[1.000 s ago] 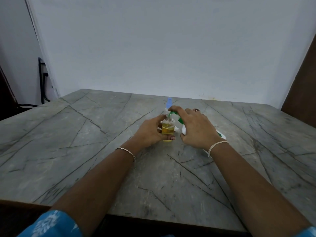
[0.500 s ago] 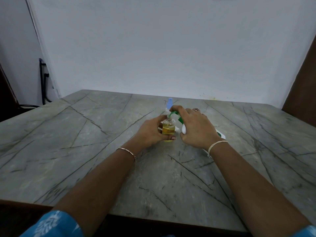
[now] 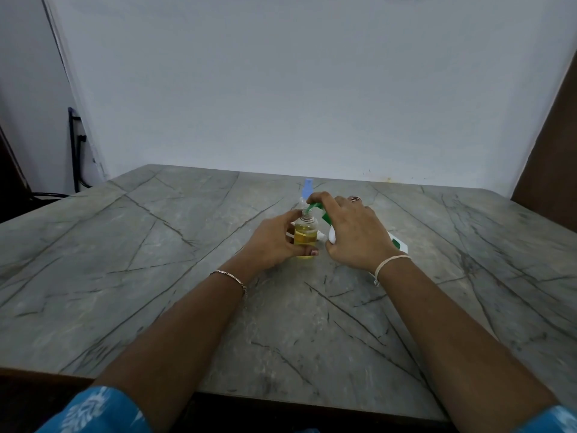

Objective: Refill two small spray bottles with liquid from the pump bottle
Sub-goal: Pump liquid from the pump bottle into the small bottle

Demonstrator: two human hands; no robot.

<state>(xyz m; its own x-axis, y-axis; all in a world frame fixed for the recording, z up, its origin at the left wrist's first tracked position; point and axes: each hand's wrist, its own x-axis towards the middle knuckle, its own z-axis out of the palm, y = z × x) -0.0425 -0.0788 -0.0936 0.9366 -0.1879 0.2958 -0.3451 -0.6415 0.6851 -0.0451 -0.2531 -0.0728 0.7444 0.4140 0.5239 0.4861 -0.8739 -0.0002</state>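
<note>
Yellow liquid [image 3: 305, 237]; green pump nozzle [image 3: 313, 207]; grey veined table [image 3: 156, 260].

1. My left hand [image 3: 274, 242] and right hand [image 3: 356, 232] close in from both sides on the open spray bottle [image 3: 305, 235]. Only a narrow gap is left between them, facing me.
2. The green spout [image 3: 313, 207] of the pump bottle [image 3: 398, 243] hangs over that bottle's mouth and blocks the way in from above.
3. The blue-capped spray bottle [image 3: 308, 187] stands just behind and bars the far side.
4. The pump bottle's white body slants out rightward beneath my right hand, taking up that patch.
5. Bare tabletop [image 3: 125, 245] spreads wide to the left, to the far right and toward me.
6. The wall [image 3: 281, 89] closes off the far edge.
</note>
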